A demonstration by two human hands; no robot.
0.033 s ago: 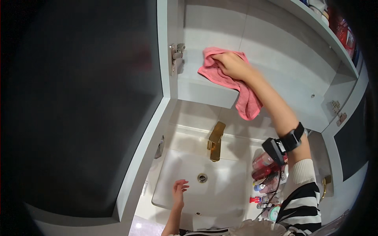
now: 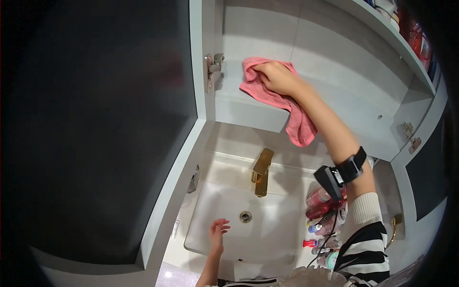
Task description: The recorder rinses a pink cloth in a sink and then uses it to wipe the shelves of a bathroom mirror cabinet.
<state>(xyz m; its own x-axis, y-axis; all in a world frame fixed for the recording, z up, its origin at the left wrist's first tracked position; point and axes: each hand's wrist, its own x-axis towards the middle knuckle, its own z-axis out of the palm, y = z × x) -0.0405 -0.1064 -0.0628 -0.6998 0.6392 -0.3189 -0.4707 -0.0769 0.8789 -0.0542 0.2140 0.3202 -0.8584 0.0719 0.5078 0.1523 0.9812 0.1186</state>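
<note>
My right hand [image 2: 278, 79] presses a pink cloth [image 2: 267, 93] onto the bottom shelf [image 2: 334, 107] of an open wall cabinet, near its left end. One end of the cloth hangs over the shelf's front edge. The fingers are bent into the fabric, so their tips are partly hidden. Over the white sink [image 2: 277, 229], my left hand [image 2: 217, 233] hovers with nothing in it, its fingers loosely curled and apart. A gold faucet [image 2: 261, 172] stands at the back of the sink, below the cloth.
At left, a dark-panelled cabinet door [image 2: 110, 134] stands swung out on its metal hinge [image 2: 213, 69]. Several bottles and jars [image 2: 322, 205] crowd the counter right of the sink, under my right forearm. An upper shelf [image 2: 392, 36] holds packages. Another door [image 2: 430, 162] is at right.
My right hand and the cloth have shifted slightly left along the shelf. The right forearm moved with them. My left hand stays where it was.
</note>
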